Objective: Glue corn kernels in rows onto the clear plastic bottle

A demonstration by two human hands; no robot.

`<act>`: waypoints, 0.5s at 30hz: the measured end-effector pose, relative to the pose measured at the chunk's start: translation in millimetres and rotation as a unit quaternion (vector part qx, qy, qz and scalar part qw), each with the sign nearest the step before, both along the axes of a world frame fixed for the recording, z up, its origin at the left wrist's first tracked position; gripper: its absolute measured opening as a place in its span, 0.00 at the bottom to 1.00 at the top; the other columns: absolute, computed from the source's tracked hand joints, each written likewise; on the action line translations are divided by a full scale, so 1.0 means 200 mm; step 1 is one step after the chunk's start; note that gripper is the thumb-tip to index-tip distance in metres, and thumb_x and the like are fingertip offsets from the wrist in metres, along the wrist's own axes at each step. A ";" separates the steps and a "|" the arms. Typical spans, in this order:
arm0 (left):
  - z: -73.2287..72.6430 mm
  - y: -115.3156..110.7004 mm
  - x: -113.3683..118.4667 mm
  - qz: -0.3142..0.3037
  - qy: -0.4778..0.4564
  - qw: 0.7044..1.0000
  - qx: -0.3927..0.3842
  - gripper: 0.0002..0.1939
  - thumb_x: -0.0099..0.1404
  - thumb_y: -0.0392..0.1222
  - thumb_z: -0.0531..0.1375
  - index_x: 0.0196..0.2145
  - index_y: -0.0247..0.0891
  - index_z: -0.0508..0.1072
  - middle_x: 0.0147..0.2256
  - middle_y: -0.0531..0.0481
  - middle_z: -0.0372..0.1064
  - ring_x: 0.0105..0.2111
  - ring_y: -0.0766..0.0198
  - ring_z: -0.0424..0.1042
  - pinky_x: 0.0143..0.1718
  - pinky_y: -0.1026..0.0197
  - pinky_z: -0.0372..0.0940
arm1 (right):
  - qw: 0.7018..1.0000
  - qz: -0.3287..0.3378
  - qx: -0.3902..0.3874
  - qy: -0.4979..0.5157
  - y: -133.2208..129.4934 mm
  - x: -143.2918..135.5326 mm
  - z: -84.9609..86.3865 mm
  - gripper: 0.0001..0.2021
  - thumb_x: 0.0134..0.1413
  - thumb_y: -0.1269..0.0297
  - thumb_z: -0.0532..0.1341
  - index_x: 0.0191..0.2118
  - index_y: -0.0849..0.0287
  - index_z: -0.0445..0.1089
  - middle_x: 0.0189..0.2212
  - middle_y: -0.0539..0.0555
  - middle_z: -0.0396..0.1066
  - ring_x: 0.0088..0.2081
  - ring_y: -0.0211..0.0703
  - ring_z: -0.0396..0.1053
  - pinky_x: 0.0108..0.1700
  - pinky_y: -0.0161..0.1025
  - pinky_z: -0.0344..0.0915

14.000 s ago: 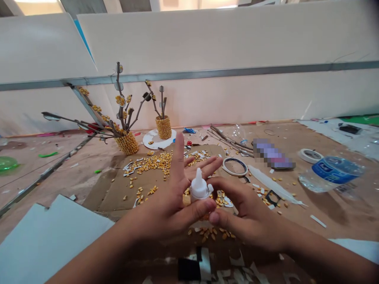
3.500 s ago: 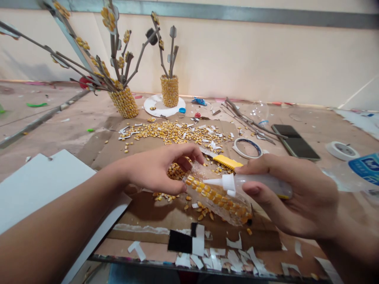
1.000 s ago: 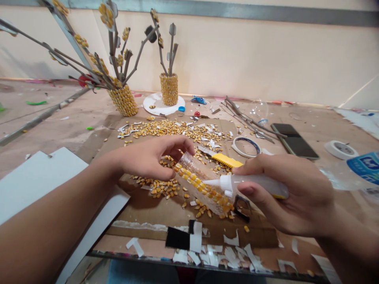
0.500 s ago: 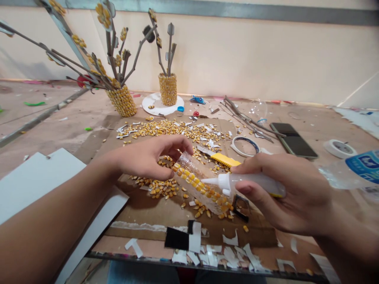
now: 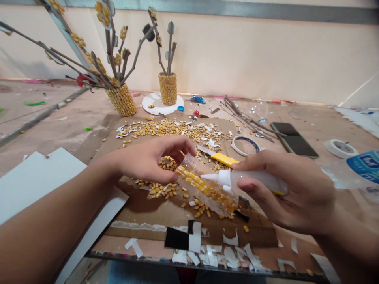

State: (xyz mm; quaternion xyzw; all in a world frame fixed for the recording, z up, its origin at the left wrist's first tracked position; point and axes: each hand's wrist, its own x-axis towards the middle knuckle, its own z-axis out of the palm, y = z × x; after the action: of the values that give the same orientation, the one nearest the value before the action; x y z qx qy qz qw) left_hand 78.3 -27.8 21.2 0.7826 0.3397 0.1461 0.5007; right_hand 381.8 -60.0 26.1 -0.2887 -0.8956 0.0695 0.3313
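Between the thumb and fingers of my left hand is one end of a clear plastic cylinder. Rows of yellow corn kernels run along its near side, and it lies tilted down to the right. My right hand is wrapped round a translucent glue bottle. The bottle's white nozzle points left, its tip at the cylinder just above the kernel rows. Loose kernels lie on the cardboard below and behind the cylinder.
Two kernel-covered pots with twigs stand at the back, one on a white plate. A yellow cutter, tape roll, phone and plastic bottle lie to the right. Paper scraps line the front edge.
The cylinder has shifted slightly to the right, together with my left hand. My right hand and the glue bottle have also moved a little to the right.
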 end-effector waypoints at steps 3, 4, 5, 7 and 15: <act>0.00 0.00 0.00 0.002 0.002 1.000 0.009 0.25 0.58 0.36 0.66 0.54 0.40 0.69 0.50 0.45 0.76 0.50 0.51 0.77 0.51 0.49 0.74 | 1.000 -0.001 -0.002 0.006 0.00 0.00 0.00 0.08 0.72 0.58 0.62 0.39 0.53 0.73 0.24 0.50 0.78 0.18 0.38 0.67 0.20 0.39 0.59; 0.00 -0.01 0.01 0.001 0.002 1.000 0.013 0.25 0.58 0.36 0.66 0.54 0.40 0.69 0.50 0.45 0.76 0.50 0.51 0.77 0.51 0.49 0.74 | 1.000 -0.002 -0.001 0.008 0.00 0.00 0.00 0.09 0.72 0.58 0.62 0.38 0.53 0.73 0.24 0.50 0.78 0.18 0.38 0.68 0.20 0.39 0.59; 0.00 -0.01 0.01 0.000 0.003 1.000 0.015 0.25 0.58 0.36 0.66 0.54 0.40 0.69 0.49 0.45 0.76 0.49 0.52 0.77 0.50 0.50 0.74 | 1.000 -0.002 0.001 0.009 0.00 0.00 0.00 0.09 0.72 0.58 0.62 0.38 0.53 0.73 0.24 0.50 0.78 0.18 0.38 0.68 0.19 0.39 0.59; 0.00 -0.01 0.01 -0.002 0.005 1.000 0.014 0.25 0.59 0.36 0.66 0.54 0.40 0.69 0.49 0.45 0.75 0.49 0.52 0.78 0.49 0.51 0.74 | 1.000 -0.003 0.002 0.009 0.00 -0.01 0.00 0.09 0.72 0.58 0.62 0.38 0.54 0.73 0.24 0.50 0.78 0.18 0.38 0.69 0.19 0.38 0.59; -0.01 -0.01 0.01 0.000 -0.003 1.000 0.002 0.25 0.59 0.36 0.66 0.54 0.40 0.69 0.51 0.45 0.75 0.50 0.52 0.78 0.50 0.51 0.75 | 1.000 -0.012 0.012 0.006 0.00 -0.01 -0.01 0.12 0.73 0.57 0.60 0.37 0.56 0.73 0.24 0.51 0.78 0.18 0.37 0.69 0.20 0.37 0.59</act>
State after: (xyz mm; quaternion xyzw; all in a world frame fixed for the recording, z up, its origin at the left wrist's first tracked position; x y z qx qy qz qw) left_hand 80.6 -28.8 19.9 0.7834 0.3380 0.1492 0.4998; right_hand 379.2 -59.2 24.2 -0.2948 -0.8909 0.0570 0.3408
